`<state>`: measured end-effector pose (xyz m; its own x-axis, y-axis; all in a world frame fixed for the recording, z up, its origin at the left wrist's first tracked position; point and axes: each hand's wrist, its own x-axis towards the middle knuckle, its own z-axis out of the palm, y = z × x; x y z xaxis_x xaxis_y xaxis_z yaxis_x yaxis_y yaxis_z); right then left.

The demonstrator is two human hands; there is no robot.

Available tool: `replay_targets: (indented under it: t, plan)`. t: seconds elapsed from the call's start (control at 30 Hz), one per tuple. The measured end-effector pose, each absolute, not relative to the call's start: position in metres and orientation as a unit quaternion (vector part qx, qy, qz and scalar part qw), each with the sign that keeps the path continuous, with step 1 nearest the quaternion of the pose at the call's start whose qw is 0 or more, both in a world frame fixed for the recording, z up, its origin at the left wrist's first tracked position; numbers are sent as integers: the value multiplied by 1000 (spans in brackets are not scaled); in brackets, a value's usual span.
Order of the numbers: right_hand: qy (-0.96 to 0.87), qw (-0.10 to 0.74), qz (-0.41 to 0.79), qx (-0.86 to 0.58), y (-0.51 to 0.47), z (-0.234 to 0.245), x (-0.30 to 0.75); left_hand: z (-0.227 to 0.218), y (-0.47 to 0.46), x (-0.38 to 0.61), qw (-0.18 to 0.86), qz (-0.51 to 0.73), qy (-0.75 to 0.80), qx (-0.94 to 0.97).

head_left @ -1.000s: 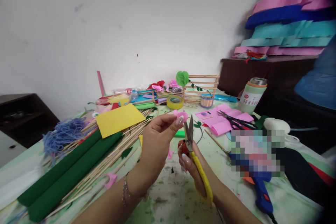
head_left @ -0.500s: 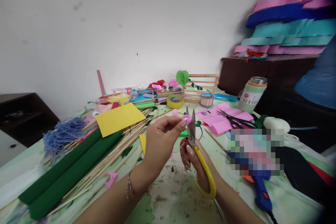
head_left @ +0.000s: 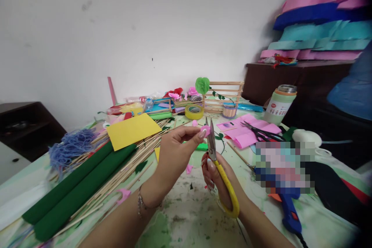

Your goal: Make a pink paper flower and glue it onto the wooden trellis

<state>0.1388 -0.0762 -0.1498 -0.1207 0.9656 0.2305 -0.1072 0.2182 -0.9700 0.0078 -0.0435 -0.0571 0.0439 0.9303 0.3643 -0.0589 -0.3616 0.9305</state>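
Between the thumb and fingertips of my left hand (head_left: 177,155) is a small piece of pink paper (head_left: 205,130). My right hand (head_left: 221,178) is closed around a pair of scissors (head_left: 226,190) with yellow-wrapped handles. Their metal blades point up and stand slightly apart, with the pink paper at their left side. Whether the paper lies between the blades I cannot tell. Something red shows by the fingers of my right hand, too small to name. A pink scrap (head_left: 189,169) lies on the table under my hands.
Left are green paper rolls (head_left: 84,186), thin sticks (head_left: 116,174), a yellow sheet (head_left: 133,131) and blue yarn (head_left: 71,145). Behind stand a tape roll (head_left: 194,112) and a small wooden rack (head_left: 223,91). Right are black scissors (head_left: 258,131), a glue gun (head_left: 290,209) and a bottle (head_left: 280,104).
Both hands stay close together, with only slight shifts. The scissor blades have tilted a little to the left. A pink scrap below my hands shows more clearly now.
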Motion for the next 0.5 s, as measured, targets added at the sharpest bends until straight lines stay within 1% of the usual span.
replay_targets:
  t: [0.2,0.5]
  plan:
    - [-575,538,468,-401,-74,-150,143,-46,-36,-2,445,561,377,588]
    - [-601,517,475,-382,-75,-150,144,-37,-25,-21,477,530,384,586]
